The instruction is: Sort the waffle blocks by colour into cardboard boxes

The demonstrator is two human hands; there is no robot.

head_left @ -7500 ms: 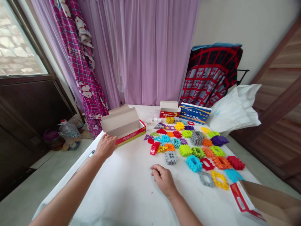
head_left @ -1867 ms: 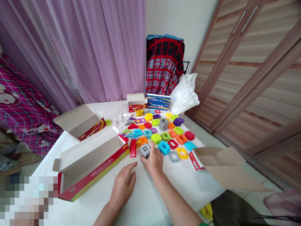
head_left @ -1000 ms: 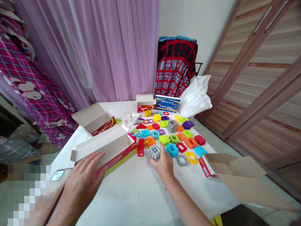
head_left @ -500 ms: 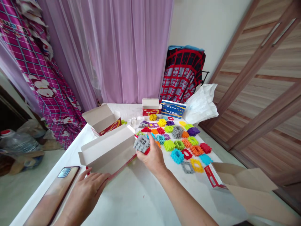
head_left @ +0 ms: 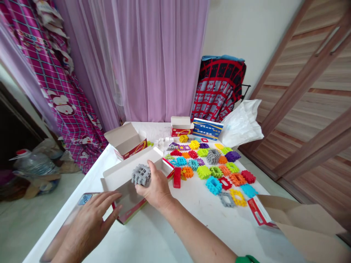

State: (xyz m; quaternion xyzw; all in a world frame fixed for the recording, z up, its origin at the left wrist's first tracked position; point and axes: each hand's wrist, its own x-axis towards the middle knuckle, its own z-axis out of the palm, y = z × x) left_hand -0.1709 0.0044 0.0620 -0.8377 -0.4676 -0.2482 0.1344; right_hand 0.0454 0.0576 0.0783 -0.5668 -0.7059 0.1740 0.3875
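Gray cube (head_left: pixel 141 174) has shifted left since half a second ago, from the long box's right end to above its middle; the right hand (head_left: pixel 153 180) moved with it. Right grip is narrow around the cube, fingers on the upper and lower sides of its right edge, cube clear of the surface (head_left: pixel 153 237). Long box (head_left: pixel 130 197) lies lid up, mouth showing, white inside. Left hand (head_left: pixel 87 221) at the box's near left end, grip wide, thumb and fingers apart, holding nothing; can't tell if fingertips touch the box. Phone (head_left: pixel 64 226) lies flat under and left of that hand, partly covered. Red piece (head_left: pixel 177 178) just right of the long box, orange piece (head_left: pixel 187 172) next to it. More colored pieces spread rightward: lime cube (head_left: pixel 203 172), blue cube (head_left: pixel 213 185), gray frame (head_left: pixel 226 199), yellow frame (head_left: pixel 238 197), second gray cube (head_left: pixel 213 156) farther back. Brown box (head_left: pixel 298 215) with flaps spread, near right edge. Red box (head_left: pixel 128 144) behind the long one, lid raised; small red box (head_left: pixel 181 128) at the back, beside blue box (head_left: pixel 207 129); white bag (head_left: pixel 241 122) right of that. Clear bottle (head_left: pixel 35 162), red cap, on the floor at left. Purple curtain (head_left: pixel 161 58) behind, wardrobe (head_left: pixel 309 91) at right. Green sleeve (head_left: pixel 244 259) at the right arm.
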